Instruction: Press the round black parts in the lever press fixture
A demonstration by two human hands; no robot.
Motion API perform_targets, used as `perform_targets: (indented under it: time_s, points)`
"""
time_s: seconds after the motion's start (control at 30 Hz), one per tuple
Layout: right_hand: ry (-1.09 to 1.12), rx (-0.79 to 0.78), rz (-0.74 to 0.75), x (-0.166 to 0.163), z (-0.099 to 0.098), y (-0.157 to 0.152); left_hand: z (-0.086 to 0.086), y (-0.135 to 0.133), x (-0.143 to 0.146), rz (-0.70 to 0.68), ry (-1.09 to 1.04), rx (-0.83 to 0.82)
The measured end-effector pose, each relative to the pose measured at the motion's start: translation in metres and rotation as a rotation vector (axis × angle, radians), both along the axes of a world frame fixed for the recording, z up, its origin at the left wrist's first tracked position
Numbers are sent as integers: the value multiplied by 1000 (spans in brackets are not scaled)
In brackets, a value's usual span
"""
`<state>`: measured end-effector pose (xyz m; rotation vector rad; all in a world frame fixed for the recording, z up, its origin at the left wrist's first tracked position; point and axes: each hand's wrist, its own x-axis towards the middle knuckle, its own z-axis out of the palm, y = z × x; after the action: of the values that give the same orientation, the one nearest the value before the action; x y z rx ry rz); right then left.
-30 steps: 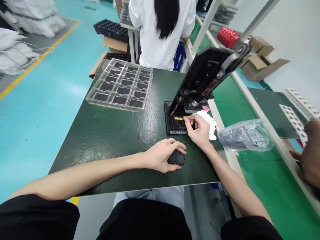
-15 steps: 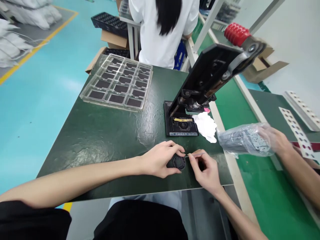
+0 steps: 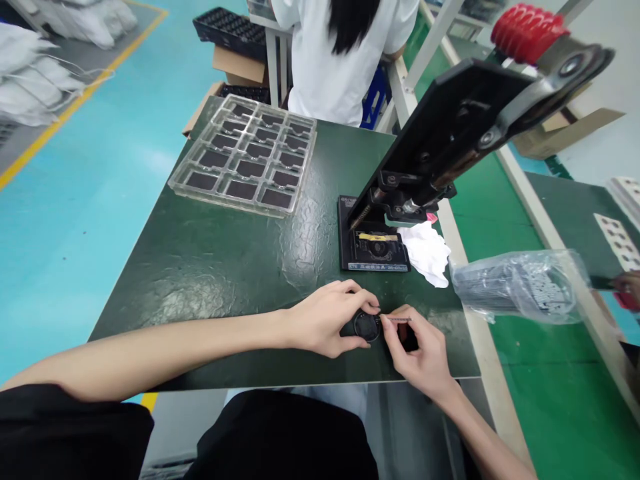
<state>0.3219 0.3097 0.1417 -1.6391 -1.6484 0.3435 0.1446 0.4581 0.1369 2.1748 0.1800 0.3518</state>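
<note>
My left hand [image 3: 325, 319] rests on the dark green table [image 3: 225, 267] with its fingers curled round a small round black part [image 3: 367, 327]. My right hand [image 3: 417, 350] is pinched on thin metal tweezers [image 3: 397, 319] whose tip touches the right edge of that part. Just beyond my hands stands a black press fixture [image 3: 375, 243] with a yellow strip in its base and its lid and red-handled lever [image 3: 530, 30] raised.
A clear tray [image 3: 247, 157] with several dark compartments lies at the far left of the table. A white cloth [image 3: 427, 250] lies beside the fixture. A plastic bag of parts [image 3: 520, 287] sits on the green conveyor [image 3: 540, 373]. A person in white sits beyond the table; another person's hand [image 3: 627, 283] shows far right.
My right hand left the fixture, came back to the round part and now holds tweezers against it. The other person's hand drew away from the plastic bag. The view shifted slightly.
</note>
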Motion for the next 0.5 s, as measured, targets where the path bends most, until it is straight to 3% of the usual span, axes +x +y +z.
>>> perform_targets:
  time_s: [0.5]
  points:
    - [-63,39,54,-4,-2,5,0,-1,-1,10,33,17]
